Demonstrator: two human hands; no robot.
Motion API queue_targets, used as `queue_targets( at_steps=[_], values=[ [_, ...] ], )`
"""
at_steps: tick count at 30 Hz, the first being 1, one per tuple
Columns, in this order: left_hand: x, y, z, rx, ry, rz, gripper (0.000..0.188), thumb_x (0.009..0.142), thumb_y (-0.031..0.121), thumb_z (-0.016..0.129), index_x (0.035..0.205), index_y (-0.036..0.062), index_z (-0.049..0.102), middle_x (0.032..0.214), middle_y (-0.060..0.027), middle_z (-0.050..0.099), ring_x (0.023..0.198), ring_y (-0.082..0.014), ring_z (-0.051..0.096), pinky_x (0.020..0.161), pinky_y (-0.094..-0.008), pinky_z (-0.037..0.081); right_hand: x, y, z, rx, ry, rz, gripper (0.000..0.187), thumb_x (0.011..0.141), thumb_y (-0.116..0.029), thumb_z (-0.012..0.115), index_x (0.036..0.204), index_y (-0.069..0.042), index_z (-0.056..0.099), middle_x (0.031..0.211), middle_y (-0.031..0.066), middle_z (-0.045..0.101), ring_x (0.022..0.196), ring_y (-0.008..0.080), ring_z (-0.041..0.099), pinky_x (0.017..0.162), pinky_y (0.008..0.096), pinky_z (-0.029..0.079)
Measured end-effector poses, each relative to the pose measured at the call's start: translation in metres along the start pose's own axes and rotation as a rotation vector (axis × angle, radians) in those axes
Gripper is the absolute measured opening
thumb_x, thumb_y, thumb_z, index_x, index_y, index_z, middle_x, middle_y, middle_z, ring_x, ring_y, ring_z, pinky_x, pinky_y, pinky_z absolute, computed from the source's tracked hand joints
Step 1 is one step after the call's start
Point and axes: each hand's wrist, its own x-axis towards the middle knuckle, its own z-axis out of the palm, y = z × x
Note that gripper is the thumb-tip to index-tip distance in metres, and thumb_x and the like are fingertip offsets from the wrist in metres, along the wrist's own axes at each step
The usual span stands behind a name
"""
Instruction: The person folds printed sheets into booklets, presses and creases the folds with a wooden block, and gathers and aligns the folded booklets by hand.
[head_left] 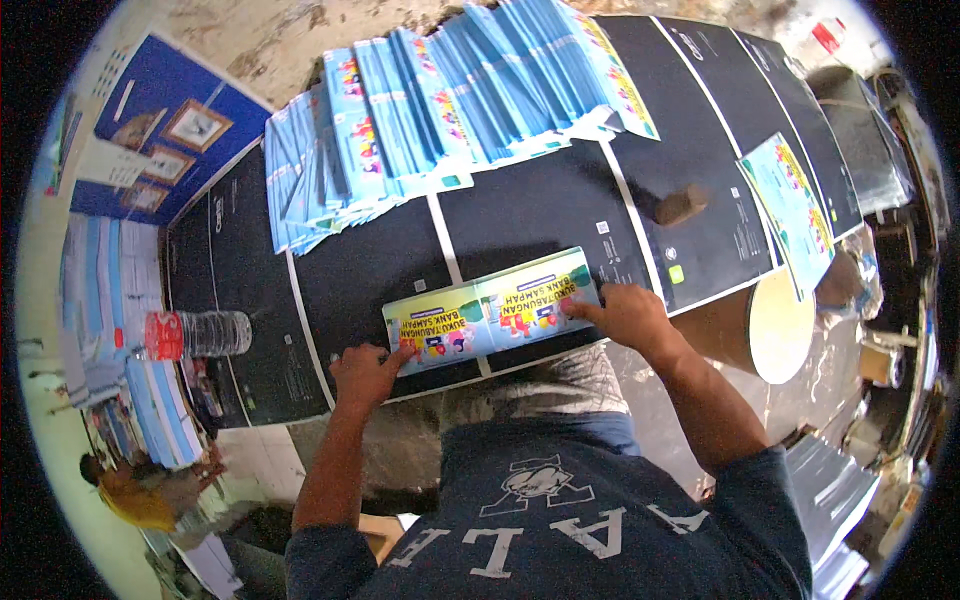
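Note:
A printed cover sheet (pixel 488 333), green and blue with colourful cartoon figures in two matching panels, lies opened out along the near edge of the black table (pixel 520 215). My left hand (pixel 368 375) pinches its left end, thumb on top and the other fingers curled. At the opposite end, my right hand (pixel 628 312) grips the sheet with its thumb over the printed face. Beyond my hands, a long row of light-blue booklets (pixel 470 95) leans in overlapping bundles.
A brown block (pixel 681 204) rests on the table, and more printed sheets (pixel 790 210) overlap its right edge. A plastic bottle (pixel 215 333) lies on the left near paper stacks (pixel 110 265). A round tub (pixel 780 325) stands at right. A person in yellow (pixel 140 500) is at lower left.

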Motion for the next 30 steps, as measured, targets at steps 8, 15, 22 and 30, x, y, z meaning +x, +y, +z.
queue_targets(
  at_steps=[8,15,22,30],
  values=[
    [0.005,0.035,-0.035,0.150,0.024,0.001,0.059,0.082,0.060,0.068,0.117,0.0127,0.069,0.118,-0.0166,0.066,0.116,-0.0314,0.057,0.095,-0.0547,0.036,0.001,0.002,-0.008,0.097,0.008,0.037,0.090,0.078,-0.082,0.052,0.084,0.006,0.071,0.083,0.0284,0.069,0.086,0.0419,0.069,0.080,0.0473,0.053],
    [0.050,0.090,-0.086,0.890,0.151,1.309,0.081,0.079,0.024,0.070,0.151,0.0236,0.033,0.157,0.0033,0.032,0.146,-0.0223,0.026,0.116,-0.0452,0.026,0.000,-0.005,-0.009,0.103,-0.040,0.093,0.091,0.075,-0.084,0.052,0.084,0.005,0.072,0.086,0.0271,0.070,0.088,0.0409,0.070,0.081,0.0477,0.055],
    [0.072,0.117,-0.057,0.822,-0.115,1.510,0.067,0.092,0.019,0.049,0.154,0.0261,0.025,0.159,0.0063,0.027,0.147,-0.0184,0.026,0.120,-0.0381,0.025,0.002,-0.005,-0.007,0.150,0.004,0.140,0.087,0.074,-0.081,0.057,0.077,0.005,0.071,0.078,0.0279,0.068,0.081,0.0421,0.069,0.077,0.0478,0.054],
    [0.076,0.122,-0.055,0.762,-0.178,1.513,0.070,0.090,0.019,0.053,0.154,0.0259,0.026,0.157,0.0029,0.032,0.145,-0.0224,0.031,0.117,-0.0416,0.031,0.003,-0.002,-0.009,0.168,0.003,0.140,0.084,0.075,-0.079,0.058,0.074,0.004,0.071,0.074,0.0264,0.067,0.076,0.0406,0.070,0.073,0.0466,0.055]
  ],
)
